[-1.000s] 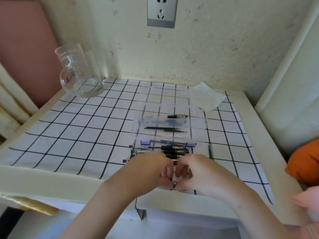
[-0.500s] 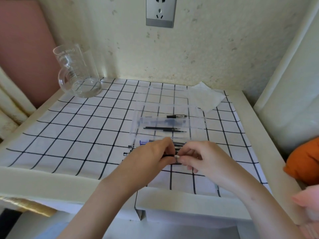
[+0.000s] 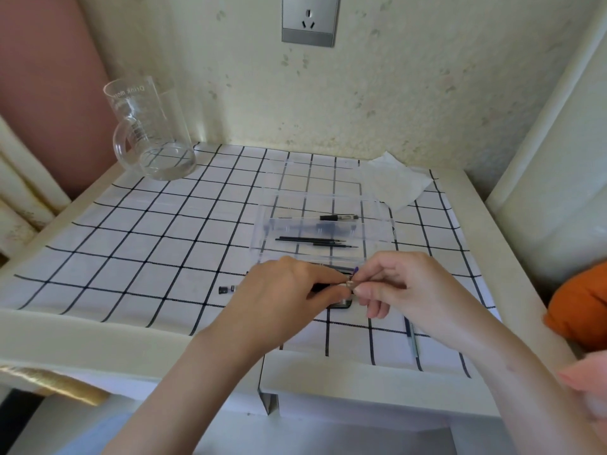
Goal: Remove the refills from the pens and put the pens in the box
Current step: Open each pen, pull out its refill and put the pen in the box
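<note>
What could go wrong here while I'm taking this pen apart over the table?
The small silver tip piece, pinched between your left hand and right hand, could slip and roll away. The loose pen lies near the table's front edge beside your right forearm, so a nudge might knock it off. The clear box sits just behind your knuckles and could get bumped.

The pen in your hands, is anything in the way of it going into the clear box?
Nothing visible blocks it. The pen is held just in front of the clear box, whose top looks open, with free room beside the pen and refills inside.
</note>
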Demonstrator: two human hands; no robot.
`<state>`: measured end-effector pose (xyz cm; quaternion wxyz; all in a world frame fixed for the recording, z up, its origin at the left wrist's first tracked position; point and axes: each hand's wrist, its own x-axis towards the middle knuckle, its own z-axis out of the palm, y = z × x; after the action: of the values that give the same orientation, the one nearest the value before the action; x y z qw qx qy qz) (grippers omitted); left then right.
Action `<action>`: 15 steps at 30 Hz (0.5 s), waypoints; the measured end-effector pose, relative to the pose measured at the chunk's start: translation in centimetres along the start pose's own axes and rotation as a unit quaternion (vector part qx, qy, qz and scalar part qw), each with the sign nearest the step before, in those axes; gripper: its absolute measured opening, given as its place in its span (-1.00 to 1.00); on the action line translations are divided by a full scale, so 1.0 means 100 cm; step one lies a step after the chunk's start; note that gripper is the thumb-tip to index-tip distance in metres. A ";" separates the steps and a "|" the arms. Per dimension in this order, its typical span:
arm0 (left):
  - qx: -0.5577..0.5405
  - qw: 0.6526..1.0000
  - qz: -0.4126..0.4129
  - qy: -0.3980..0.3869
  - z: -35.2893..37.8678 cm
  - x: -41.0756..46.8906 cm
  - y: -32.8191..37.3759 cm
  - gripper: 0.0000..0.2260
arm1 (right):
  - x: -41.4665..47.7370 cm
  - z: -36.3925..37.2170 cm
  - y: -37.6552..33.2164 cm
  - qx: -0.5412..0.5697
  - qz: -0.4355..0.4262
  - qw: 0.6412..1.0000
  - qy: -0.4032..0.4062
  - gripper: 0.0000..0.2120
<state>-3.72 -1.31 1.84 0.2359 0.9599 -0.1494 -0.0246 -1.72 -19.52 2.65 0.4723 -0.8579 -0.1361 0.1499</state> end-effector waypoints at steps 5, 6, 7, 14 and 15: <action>-0.021 0.998 -0.044 -0.041 -0.002 0.001 -0.005 -0.66 | -0.003 -0.009 0.010 -0.043 0.042 0.998 0.002 -0.91; -0.029 0.997 -0.049 -0.044 -0.002 0.002 -0.009 -0.67 | -0.004 -0.008 0.012 -0.070 0.062 0.996 -0.016 -0.90; -0.040 0.997 -0.052 -0.039 -0.001 0.003 -0.012 -0.70 | -0.005 -0.005 0.013 -0.099 0.076 0.991 -0.036 -0.90; -0.092 0.995 -0.041 -0.008 -0.001 0.008 -0.014 -0.88 | 0.000 0.025 0.012 -0.254 0.044 0.964 -0.066 -0.86; -0.088 0.995 -0.034 -0.002 0.000 0.008 -0.014 -0.88 | 0.001 0.024 0.012 -0.248 0.047 0.966 -0.063 -0.84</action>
<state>-2.57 -0.35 1.24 0.3187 0.9398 -0.1142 -0.0472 -2.49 -18.23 0.42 0.2279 -0.9422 -0.1583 0.1876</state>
